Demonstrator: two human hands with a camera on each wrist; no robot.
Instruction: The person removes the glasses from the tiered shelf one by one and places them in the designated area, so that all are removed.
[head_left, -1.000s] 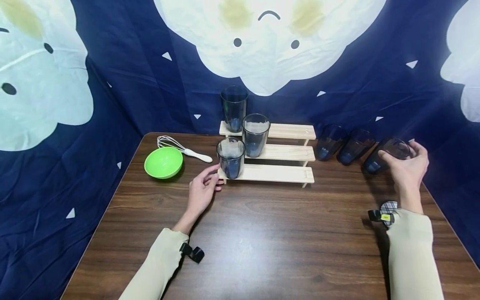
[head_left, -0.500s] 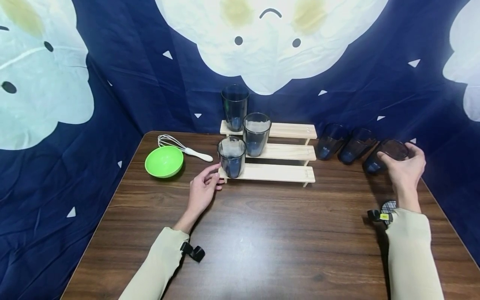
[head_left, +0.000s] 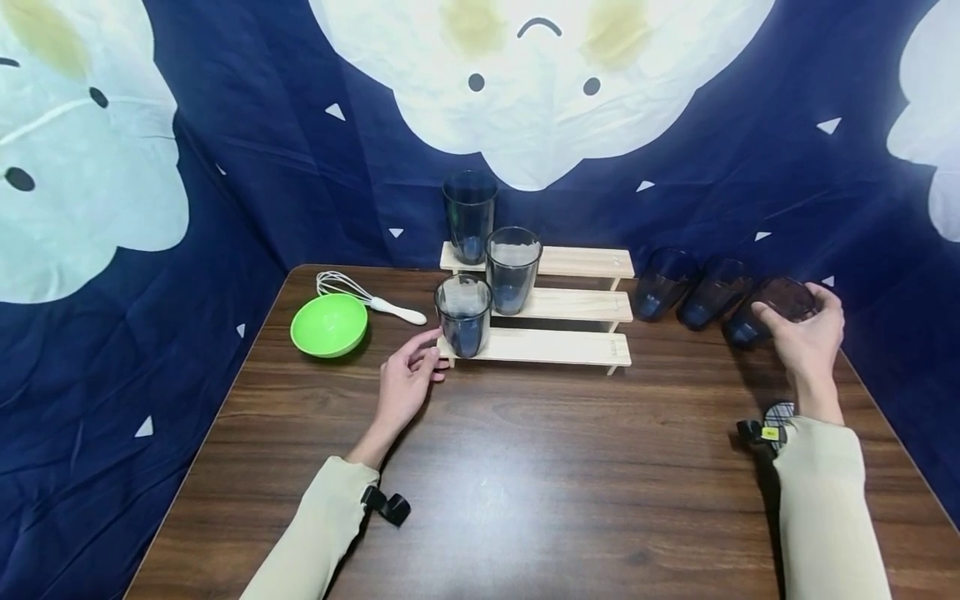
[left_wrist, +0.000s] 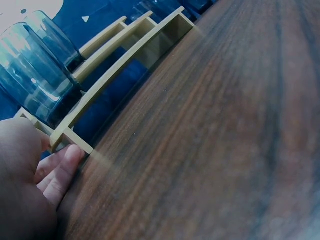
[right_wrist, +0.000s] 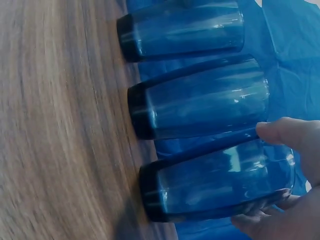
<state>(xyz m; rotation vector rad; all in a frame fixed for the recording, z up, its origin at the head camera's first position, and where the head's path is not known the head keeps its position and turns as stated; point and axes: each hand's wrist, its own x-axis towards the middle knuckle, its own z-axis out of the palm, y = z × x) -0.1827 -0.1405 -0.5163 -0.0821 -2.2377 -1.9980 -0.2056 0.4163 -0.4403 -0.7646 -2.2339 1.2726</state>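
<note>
A person sits at a dark wood surface (head_left: 525,467) with both arms reaching forward, pale sleeves to the wrists. A navy backdrop (head_left: 225,192) with white cloud faces hangs behind.

The right hand (head_left: 806,337) is at the far right edge of the surface, its grip closed around the rim end of a dark blue glass (head_left: 772,310) that lies tilted on its side. The thumb sits on the near side of the glass and the fingers curl over the far side. In the right wrist view the thumb tip presses the glass wall (right_wrist: 220,180) near its mouth, with fingers under it. 2 more glasses lie beside it on the left, the middle one (head_left: 712,292) just beside the held glass and the far one (head_left: 662,283) next to that, all 3 side by side with bases toward the person.

The left hand (head_left: 405,383) rests on the surface with fingers relaxed and holding nothing, its fingertips (left_wrist: 65,165) touching the left end of a 3-step wooden rack (head_left: 555,308). 3 upright glasses stand on the rack's left side: 1 on the bottom step (head_left: 462,315), 1 on the middle step (head_left: 512,268), 1 on the top step (head_left: 469,215).

Left of the rack are a green bowl (head_left: 329,325) and a whisk (head_left: 367,297) behind it.
</note>
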